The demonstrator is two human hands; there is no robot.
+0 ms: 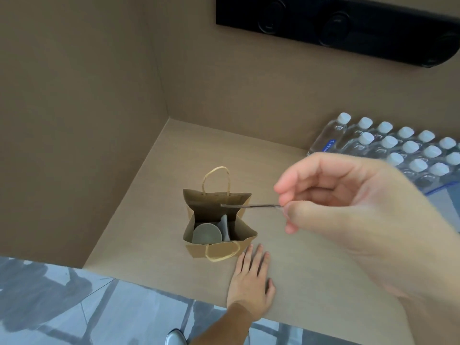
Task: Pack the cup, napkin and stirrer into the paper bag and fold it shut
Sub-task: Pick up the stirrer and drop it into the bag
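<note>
Brown cardboard forms the work surface [154, 185] and the two walls that meet in a corner behind it. On this surface, near the middle, stands the small kraft paper bag [219, 249], upright and open at the top, one twisted handle raised at its far side and the other drooping over its near edge. Inside it sits the cup [207, 234], seen from above as a grey disc, with the pale napkin [224, 226] tucked beside it on the right. The right hand [348, 215] is raised close to the camera, to the right of the bag, thumb and forefinger pinched on one end of the thin stirrer [251, 206]; its free end reaches over the bag's mouth. The left hand [251, 280] lies flat and open on the cardboard, fingertips just beside the bag's near right corner. Shrink-wrapped water bottles [398, 148] with white caps stand at the far right, partly behind the right hand. A black bar [336, 28] is mounted high on the back wall.
</note>
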